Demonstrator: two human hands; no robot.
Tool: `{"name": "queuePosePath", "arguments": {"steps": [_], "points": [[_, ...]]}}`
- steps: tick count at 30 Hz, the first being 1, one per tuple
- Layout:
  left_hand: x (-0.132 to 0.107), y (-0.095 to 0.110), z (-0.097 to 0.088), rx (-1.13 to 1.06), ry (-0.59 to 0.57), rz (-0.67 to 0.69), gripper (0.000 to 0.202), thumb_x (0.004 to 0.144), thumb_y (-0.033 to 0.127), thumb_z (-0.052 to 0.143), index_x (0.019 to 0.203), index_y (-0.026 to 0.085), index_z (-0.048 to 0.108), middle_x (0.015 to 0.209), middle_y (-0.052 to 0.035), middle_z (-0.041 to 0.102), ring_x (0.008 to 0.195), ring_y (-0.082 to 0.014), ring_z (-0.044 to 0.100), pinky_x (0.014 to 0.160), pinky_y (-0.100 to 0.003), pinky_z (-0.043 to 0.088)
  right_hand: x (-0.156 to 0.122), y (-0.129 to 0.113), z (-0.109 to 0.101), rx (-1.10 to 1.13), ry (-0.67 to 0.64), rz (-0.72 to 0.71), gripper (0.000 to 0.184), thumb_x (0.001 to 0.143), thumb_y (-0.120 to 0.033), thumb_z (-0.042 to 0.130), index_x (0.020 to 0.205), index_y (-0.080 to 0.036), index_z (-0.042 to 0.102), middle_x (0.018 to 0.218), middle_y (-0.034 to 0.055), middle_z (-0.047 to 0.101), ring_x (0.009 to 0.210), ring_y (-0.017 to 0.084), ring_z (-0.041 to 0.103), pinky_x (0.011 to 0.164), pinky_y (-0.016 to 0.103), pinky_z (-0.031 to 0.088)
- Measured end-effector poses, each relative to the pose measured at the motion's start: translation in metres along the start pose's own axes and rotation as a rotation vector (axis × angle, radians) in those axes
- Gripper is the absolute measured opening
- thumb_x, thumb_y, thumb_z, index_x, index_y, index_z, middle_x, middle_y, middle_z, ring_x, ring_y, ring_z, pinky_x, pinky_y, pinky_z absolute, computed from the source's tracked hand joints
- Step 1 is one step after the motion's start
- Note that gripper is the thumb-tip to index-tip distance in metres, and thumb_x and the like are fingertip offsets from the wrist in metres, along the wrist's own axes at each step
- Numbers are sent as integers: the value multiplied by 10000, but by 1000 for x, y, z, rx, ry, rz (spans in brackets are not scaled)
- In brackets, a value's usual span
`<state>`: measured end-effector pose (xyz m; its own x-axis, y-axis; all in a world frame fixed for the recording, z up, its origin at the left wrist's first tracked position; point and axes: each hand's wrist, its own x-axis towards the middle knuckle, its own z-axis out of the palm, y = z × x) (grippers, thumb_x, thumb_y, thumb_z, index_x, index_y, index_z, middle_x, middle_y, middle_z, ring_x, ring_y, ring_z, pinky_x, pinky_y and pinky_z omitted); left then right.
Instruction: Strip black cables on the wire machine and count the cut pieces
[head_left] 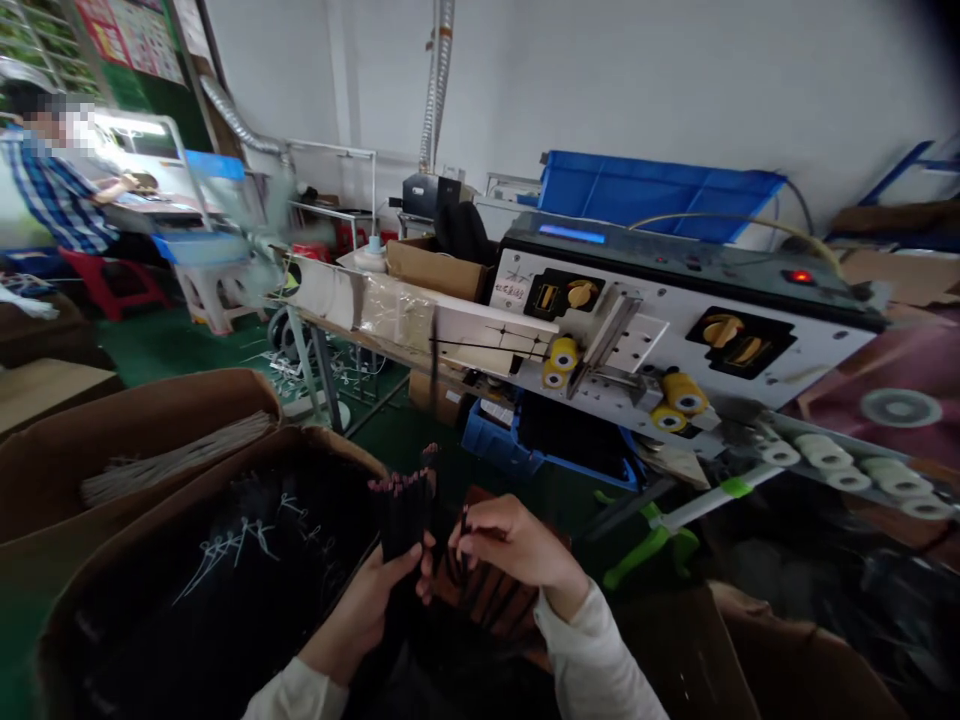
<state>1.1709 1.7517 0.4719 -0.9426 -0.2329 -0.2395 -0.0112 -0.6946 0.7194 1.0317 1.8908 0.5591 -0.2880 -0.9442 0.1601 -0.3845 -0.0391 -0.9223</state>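
Observation:
My left hand [375,597] is wrapped around an upright bundle of black cables [403,515] with reddish ends at the top. To its right, my right hand [517,543] pinches a thin dark piece, seemingly black cable [464,525], between thumb and fingers. How many pieces it holds is hard to make out. Beneath the right hand lies a reddish-brown slatted surface [484,497], partly covered by the hand and dark strips. At my left stands a large carton [330,437] full of black cable bundles [247,500], tied with white ties.
A cable-feeding machine [517,290] with yellow rollers stands ahead, a black cable [487,345] at its rollers. Behind it is a blue crate [652,190]. Another carton [225,385] holds pale cables. Green-and-white stand legs [660,540] are at right. A seated person [56,185] works far left.

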Motion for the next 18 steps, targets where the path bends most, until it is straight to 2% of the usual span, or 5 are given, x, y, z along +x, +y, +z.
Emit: {"name": "queuePosePath", "arguments": {"steps": [3, 7, 10, 14, 18], "points": [[0, 1, 7, 7, -12, -23, 204, 764, 285, 682, 845, 110, 615, 657, -19, 569, 540, -108, 527, 540, -257, 449, -8, 5, 9, 233, -93, 154, 262, 839, -420, 596, 851, -179, 697, 738, 32, 666, 601, 141, 612, 561, 245, 480], [-2, -4, 18, 18, 47, -94, 309, 683, 283, 758, 906, 116, 624, 706, -51, 652, 611, -167, 621, 574, -278, 502, -2, 16, 21, 281, 73, 265, 287, 812, -426, 626, 930, -168, 666, 666, 2, 624, 550, 120, 582, 542, 233, 480], [-5, -8, 23, 6, 86, -159, 403, 650, 295, 782, 967, 124, 601, 769, -80, 696, 695, -227, 672, 656, -341, 544, 4, 22, 24, 123, 215, 238, 230, 848, -379, 582, 958, -190, 652, 722, 8, 610, 605, 124, 584, 545, 227, 474], [-7, -8, 25, -7, 80, -201, 370, 658, 308, 775, 907, 107, 590, 833, -127, 710, 740, -250, 688, 688, -361, 557, 8, 33, 25, -90, 410, 82, 154, 847, -312, 576, 893, -210, 683, 1048, 65, 578, 919, 174, 582, 730, 258, 492], [-7, -6, 27, 19, 66, -193, 391, 680, 302, 757, 968, 104, 581, 888, -141, 709, 712, -232, 688, 631, -322, 555, 9, 40, 26, 90, 371, 177, 331, 850, -292, 556, 1179, -270, 585, 1015, 40, 601, 615, 99, 565, 549, 236, 486]]}}
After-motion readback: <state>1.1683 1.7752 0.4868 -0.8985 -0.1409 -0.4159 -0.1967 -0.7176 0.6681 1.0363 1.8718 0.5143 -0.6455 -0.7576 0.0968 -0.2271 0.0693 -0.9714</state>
